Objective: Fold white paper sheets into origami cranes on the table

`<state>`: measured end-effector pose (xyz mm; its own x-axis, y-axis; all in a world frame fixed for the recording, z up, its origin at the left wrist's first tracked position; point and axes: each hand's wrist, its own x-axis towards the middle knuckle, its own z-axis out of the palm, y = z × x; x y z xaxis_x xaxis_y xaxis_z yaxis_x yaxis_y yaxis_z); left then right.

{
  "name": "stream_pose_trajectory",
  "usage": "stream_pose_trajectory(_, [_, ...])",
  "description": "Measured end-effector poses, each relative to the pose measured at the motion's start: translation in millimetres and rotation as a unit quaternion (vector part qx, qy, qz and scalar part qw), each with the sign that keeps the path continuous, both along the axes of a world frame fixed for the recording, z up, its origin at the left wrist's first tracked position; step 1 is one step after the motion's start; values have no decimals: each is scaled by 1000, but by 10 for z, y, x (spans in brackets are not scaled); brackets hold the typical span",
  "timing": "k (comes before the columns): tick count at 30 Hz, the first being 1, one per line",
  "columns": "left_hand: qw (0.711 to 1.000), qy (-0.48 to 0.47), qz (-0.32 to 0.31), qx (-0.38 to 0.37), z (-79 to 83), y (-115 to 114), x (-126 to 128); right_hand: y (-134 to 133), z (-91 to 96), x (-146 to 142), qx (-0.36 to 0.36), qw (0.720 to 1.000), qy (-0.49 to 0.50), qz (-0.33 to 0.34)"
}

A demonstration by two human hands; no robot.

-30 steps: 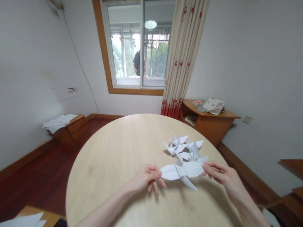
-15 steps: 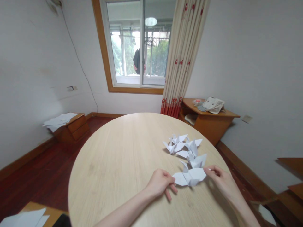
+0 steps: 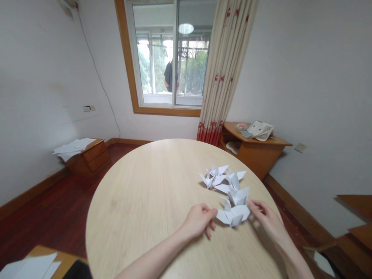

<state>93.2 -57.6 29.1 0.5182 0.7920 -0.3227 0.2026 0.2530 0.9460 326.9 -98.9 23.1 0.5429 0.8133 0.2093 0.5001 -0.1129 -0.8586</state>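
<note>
A white folded paper crane (image 3: 235,216) is stretched between my two hands, close to the right side of the round table (image 3: 139,186). The fingers of my left hand (image 3: 200,220) pinch the tip of its left wing. At the opposite wing tip, my right hand (image 3: 264,216) grips the paper between thumb and fingers. Just beyond it, several other white paper cranes (image 3: 216,180) are grouped together on the tabletop, the closest one (image 3: 240,195) partly covered by the crane I hold.
A wooden corner desk (image 3: 255,151) with a cloth bag (image 3: 260,130) stands behind the table at right. Papers lie on a low cabinet (image 3: 94,155) at far left. More white sheets (image 3: 31,267) rest at lower left. A curtain (image 3: 225,73) hangs beside the window.
Both hands have come slightly closer together, and the wings of the held crane now tilt up more steeply. The view has shifted a little.
</note>
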Motion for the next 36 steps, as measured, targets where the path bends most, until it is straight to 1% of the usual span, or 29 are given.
stream_pose_trajectory(2, [999,11,15,29,38,-11,-63,-15,32,11,-18,1000,7,0])
stream_pose_trajectory(4, [995,40,32,85,104,-23,-161,-49,85,18,-26,999,1,-18])
stream_pose_trajectory(6, [980,99,36,171,200,-40,-289,-103,158,1,-17,999,-27,-38])
stream_pose_trajectory(8, [964,144,43,222,311,-70,-435,-172,246,-62,5,997,-62,-45])
stream_pose_trajectory(11, [948,167,65,263,450,-149,-663,-286,375,-275,46,995,-87,-22])
stream_pose_trajectory(14, [932,163,95,309,492,-274,-890,-403,421,-601,84,993,-80,34])
stream_pose_trajectory(16, [913,184,106,350,452,-372,-1038,-485,375,-827,104,988,-77,82])
stream_pose_trajectory(19, [876,237,94,409,304,-515,-1240,-609,214,-1081,133,972,-127,145])
stream_pose_trajectory(22, [836,310,77,446,100,-631,-1398,-712,29,-1203,163,951,-193,177])
stream_pose_trajectory(24, [809,353,64,466,-31,-687,-1473,-758,-71,-1254,157,943,-212,201])
stream_pose_trajectory(26, [788,383,49,479,-137,-726,-1523,-780,-151,-1316,138,936,-220,239])
stream_pose_trajectory(28, [777,404,37,482,-210,-753,-1553,-779,-223,-1391,120,923,-236,280])
stream_pose_trajectory(30, [770,420,27,480,-260,-770,-1567,-763,-297,-1454,109,908,-267,304])
stream_pose_trajectory(33, [758,439,14,482,-313,-786,-1572,-736,-402,-1487,108,888,-323,308])
stream_pose_trajectory(36, [739,451,11,499,-357,-793,-1564,-721,-471,-1470,92,869,-365,320])
